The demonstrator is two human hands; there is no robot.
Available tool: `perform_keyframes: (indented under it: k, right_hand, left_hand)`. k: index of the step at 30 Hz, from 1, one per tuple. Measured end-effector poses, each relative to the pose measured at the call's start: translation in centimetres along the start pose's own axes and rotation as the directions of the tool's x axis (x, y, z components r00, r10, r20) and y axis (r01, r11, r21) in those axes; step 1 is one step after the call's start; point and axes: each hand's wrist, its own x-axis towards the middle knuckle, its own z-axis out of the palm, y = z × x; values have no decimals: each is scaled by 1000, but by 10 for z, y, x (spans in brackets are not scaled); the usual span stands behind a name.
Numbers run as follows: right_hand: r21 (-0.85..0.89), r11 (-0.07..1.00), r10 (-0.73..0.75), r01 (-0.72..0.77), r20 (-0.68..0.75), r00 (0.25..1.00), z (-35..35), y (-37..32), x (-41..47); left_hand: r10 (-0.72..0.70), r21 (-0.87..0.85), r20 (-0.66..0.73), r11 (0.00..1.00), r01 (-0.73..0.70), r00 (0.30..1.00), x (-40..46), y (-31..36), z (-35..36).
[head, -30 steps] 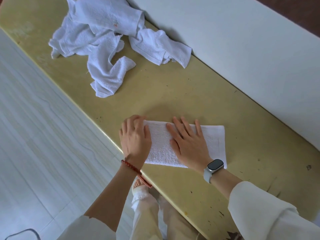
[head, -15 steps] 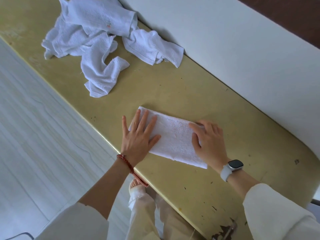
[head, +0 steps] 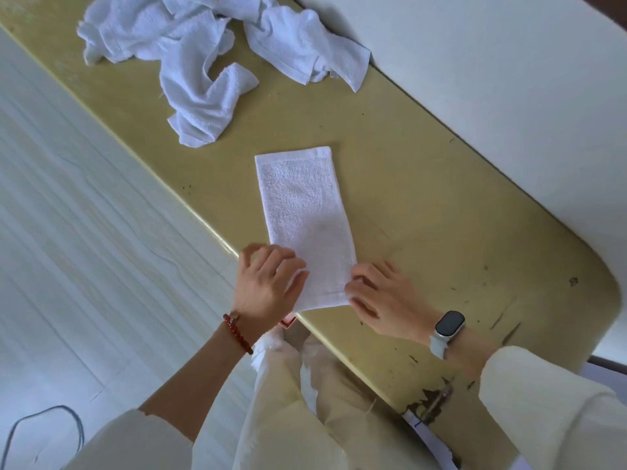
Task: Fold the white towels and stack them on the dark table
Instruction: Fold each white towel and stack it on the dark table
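1 folded towel (head: 305, 218) is counted on the 1 table (head: 441, 212). A heap of crumpled towels (head: 203, 62) is seen at the far end; their number cannot be told. 2 hands are counted: left hand (head: 268, 283), right hand (head: 383, 296). 1 bead bracelet (head: 237, 332) and 1 watch (head: 448, 329) are worn

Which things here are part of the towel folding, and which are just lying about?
Job:
folded towel, near end held by left hand and right hand
pile of unfolded towels
yellow table

Lying about:
dark cable on the floor
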Motion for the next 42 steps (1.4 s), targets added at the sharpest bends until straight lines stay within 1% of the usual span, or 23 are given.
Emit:
perform_keyframes:
  k: [3, 7, 11, 14, 17, 21, 23, 25, 26, 28, 31, 33, 35, 37, 39, 40, 42]
  right_hand:
    - [42, 998, -42, 42, 5, 999, 3, 6, -3]
    - [24, 994, -108, 108, -11, 994, 3, 10, -4]
    - [-30, 994, -111, 109, -62, 992, 5, 7, -3]
    - [-29, 998, -53, 53, -30, 998, 3, 2, -5]
    - [-35, 999, 16, -15, 19, 1000, -1, -4, -5]
    - [0, 993, 116, -116, -9, 993, -1, -12, -1]
    - [78, 983, 167, -165, -18, 986, -3, -14, 1]
    - [234, 943, 245, -235, -12, 970, -10, -16, 5]
    - [329, 900, 305, -287, -4, 952, -15, -17, 8]
    - [440, 822, 404, -362, -2, 915, -24, -15, 14]
    - [454, 810, 443, -372, -57, 895, -33, -10, 24]
    - [469, 797, 466, -380, -78, 881, -36, -9, 34]
    - [468, 783, 498, -410, -78, 864, -36, -8, 45]
    - [462, 751, 556, -472, -58, 829, -32, -6, 56]
    - [480, 694, 622, -536, -25, 783, -28, -3, 68]
    - [486, 673, 644, -557, -16, 765, -28, -1, 74]
    - [506, 636, 674, -583, 3, 738, -30, 1, 88]
  left_hand:
    - [60, -46, 87, 997, -56, 994, -30, 2, -8]
    - [112, -31, 181, 994, -108, 977, -48, -8, -7]
    - [191, -13, 165, 981, -192, 968, -51, -16, -8]
    - [207, -25, 132, 978, -206, 969, -47, -16, -12]
    - [148, -65, 122, 988, -141, 981, -39, -11, -16]
    - [-18, -196, 94, 980, 37, 995, -24, 1, -21]
    - [-105, -242, 78, 963, 121, 991, -15, 6, -22]
    - [-215, -270, 61, 936, 224, 975, -4, 12, -25]
    - [-256, -272, 54, 926, 261, 965, 0, 14, -27]
    - [-270, -245, 49, 930, 273, 962, 4, 15, -27]
    - [-283, -204, 81, 934, 294, 956, 7, 13, -27]
    - [-377, -220, 125, 891, 396, 918, 9, 14, -25]
    - [-512, -245, 189, 802, 545, 838, 15, 14, -22]
    - [-622, -262, 244, 697, 668, 744, 27, 10, -15]
    - [-695, -271, 265, 611, 743, 668, 42, 4, -10]
    - [-717, -271, 266, 585, 764, 644, 48, 2, -8]
    - [-739, -264, 257, 567, 781, 623, 59, -3, -3]
